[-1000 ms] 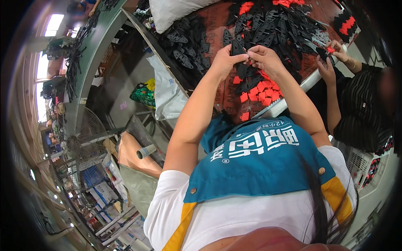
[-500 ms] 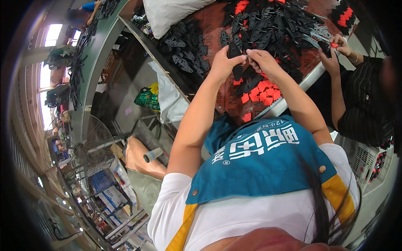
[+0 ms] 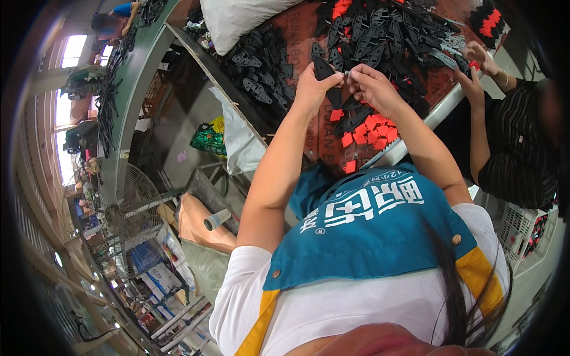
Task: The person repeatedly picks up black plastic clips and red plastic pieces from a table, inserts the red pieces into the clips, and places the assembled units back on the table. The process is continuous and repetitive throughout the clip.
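My left hand (image 3: 313,91) grips a long, pointed black plastic part (image 3: 324,70), thumb laid across its middle. Close beside it, the thumb and forefinger of my right hand (image 3: 376,90) pinch a small silvery piece (image 3: 348,73) at the part's edge; it is too small to name its kind. The right hand's other fingers are loosely curled. Just below my hands lie several small red plastic pieces (image 3: 373,132) on the reddish-brown tabletop (image 3: 313,127). Beyond my hands is a large heap of similar black parts (image 3: 377,38).
Another pile of black parts (image 3: 258,62) sits left of my hands, near a white sack (image 3: 240,21). At the right, a co-worker's hands (image 3: 473,88) hold a red piece and a black part. A wire fan (image 3: 122,216) and a white crate (image 3: 515,228) stand around the table.
The black part and my left hand have shifted slightly up and left. My right fingers have drawn a little apart from it, showing the silvery piece. The co-worker's far hand has risen.
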`<state>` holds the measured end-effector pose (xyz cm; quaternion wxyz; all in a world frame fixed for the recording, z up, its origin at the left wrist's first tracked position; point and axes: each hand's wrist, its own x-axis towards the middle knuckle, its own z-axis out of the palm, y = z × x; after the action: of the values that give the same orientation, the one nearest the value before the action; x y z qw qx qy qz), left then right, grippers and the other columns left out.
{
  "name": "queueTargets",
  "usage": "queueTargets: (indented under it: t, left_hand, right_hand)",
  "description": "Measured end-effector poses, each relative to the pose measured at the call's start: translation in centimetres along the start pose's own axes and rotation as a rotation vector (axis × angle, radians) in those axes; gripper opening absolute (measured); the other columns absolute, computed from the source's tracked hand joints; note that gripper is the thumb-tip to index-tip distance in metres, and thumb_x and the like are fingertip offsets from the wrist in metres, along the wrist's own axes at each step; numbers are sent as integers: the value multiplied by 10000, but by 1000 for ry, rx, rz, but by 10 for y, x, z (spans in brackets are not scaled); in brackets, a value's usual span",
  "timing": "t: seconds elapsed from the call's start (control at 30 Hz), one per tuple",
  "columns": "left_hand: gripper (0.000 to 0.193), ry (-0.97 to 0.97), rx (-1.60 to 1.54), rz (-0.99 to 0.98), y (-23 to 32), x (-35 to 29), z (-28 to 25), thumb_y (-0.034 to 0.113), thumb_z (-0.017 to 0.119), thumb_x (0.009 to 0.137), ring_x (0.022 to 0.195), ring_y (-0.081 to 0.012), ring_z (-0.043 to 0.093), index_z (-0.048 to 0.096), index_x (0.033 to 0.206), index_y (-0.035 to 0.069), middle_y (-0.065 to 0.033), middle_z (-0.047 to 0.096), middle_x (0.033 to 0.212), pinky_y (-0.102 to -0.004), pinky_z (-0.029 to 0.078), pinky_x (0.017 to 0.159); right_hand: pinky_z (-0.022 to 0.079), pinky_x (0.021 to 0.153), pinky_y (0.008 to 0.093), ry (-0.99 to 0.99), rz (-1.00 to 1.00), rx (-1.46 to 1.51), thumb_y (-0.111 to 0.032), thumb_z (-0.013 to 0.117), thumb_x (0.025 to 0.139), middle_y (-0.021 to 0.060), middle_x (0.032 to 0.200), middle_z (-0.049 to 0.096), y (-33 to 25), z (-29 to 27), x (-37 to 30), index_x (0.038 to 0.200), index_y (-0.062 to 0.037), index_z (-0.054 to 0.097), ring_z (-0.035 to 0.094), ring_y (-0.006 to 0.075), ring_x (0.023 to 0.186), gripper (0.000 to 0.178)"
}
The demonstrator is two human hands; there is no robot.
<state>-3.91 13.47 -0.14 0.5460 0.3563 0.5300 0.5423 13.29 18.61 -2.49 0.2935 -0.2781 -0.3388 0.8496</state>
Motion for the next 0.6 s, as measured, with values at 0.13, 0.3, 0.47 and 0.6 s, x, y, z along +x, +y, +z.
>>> queueTargets:
  t: [0.13,0.3,0.47,0.6]
  left_hand:
    - [263,49,379,117,-2,-2,8,62,715,769,752,-122,602,518,937,13,-53,622,828,-258,482,709]
    - [273,64,417,92,-3,-5,12,127,686,797,792,-158,623,539,995,10,-80,646,901,-282,495,709]
    - [202,-31,-436,-319,-7,-1,3,211,452,974,859,-207,596,535,1013,31,-87,599,963,-374,505,807]
    - [182,-53,-473,-192,-10,0,2,218,465,970,900,-197,574,502,1023,48,-77,570,981,-377,488,847]
  right_hand:
    - [464,634,223,114,-81,11,-149,566,914,12,801,587,6,3,8,920,-51,555,561,88,693,99]
    - [459,595,217,168,-211,-400,-94,588,892,16,757,592,6,7,9,950,-14,555,557,76,658,104]
    - [420,588,208,260,-283,-462,-95,600,879,9,756,604,4,10,7,945,-26,569,552,60,691,101]
    - [403,590,207,270,-337,-498,-86,607,870,4,765,605,8,11,7,928,-23,573,527,45,696,93]
